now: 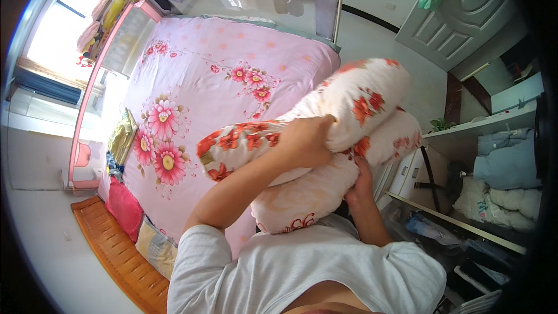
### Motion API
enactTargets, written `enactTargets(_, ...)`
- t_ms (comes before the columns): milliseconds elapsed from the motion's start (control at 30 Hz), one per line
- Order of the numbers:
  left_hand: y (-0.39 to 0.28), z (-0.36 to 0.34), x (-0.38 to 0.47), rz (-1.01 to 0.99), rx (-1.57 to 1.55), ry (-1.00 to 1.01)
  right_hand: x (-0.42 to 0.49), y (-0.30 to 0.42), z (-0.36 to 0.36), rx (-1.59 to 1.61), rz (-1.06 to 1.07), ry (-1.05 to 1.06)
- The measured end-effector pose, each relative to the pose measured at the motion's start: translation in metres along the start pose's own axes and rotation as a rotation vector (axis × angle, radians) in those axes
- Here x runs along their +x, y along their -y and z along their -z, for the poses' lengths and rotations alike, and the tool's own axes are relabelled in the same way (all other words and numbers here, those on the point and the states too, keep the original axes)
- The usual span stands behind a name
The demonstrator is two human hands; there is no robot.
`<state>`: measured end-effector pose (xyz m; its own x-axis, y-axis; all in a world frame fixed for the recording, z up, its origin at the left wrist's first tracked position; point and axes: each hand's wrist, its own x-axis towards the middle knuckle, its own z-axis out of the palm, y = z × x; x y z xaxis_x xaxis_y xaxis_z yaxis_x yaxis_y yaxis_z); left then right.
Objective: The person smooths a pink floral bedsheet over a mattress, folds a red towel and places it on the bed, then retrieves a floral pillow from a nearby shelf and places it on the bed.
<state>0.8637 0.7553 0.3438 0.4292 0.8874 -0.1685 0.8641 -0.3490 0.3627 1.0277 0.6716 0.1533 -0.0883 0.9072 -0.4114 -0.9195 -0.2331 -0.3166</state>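
A thick folded quilt (305, 200), white with red and orange flowers, is held up in front of my chest. It is bunched into several fat rolls that splay left and right. My left hand (307, 141) lies across the top of the bundle, its fingers curled into the fold near the middle. Lower on the right side, my right hand (361, 183) grips the quilt's edge; part of that hand is hidden by the fabric. Behind the bundle spreads a bed with a pink floral sheet (196, 78).
Shelves (462, 222) with folded blue bedding (508, 157) stand close on the right. A mesh bed rail (287, 13) with clothes hung over it borders the far side; another, pink-framed rail (89, 91) runs along the left. A wooden headboard (113, 257) and red pillow (124, 203) are lower left.
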Motion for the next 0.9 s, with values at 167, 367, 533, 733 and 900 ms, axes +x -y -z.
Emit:
enactTargets(167, 0.133, 0.1, 0.024, 0.142, 0.018, -0.105, 0.118, -0.081, -0.112, -0.022, -0.122, 0.151)
enactTargets(367, 0.265, 0.219, 0.084, 0.303, -0.332, -0.376, 0.262, -0.109, -0.248, -0.099, -0.21, 0.291)
enactTargets(533, 0.351, 0.279, 0.046, 0.393, -0.836, -0.776, 0.327, -0.09, -0.318, -0.335, -0.214, 0.392)
enactTargets(733, 0.412, 0.26, 0.023, 0.606, -0.981, -1.293, 0.462, 0.019, -0.32, -0.677, 0.018, 0.451)
enactTargets(900, 0.455, 0.192, -0.003, 0.842, -1.234, -1.445, 0.602, 0.106, -0.338, -1.204, -0.002, 0.437)
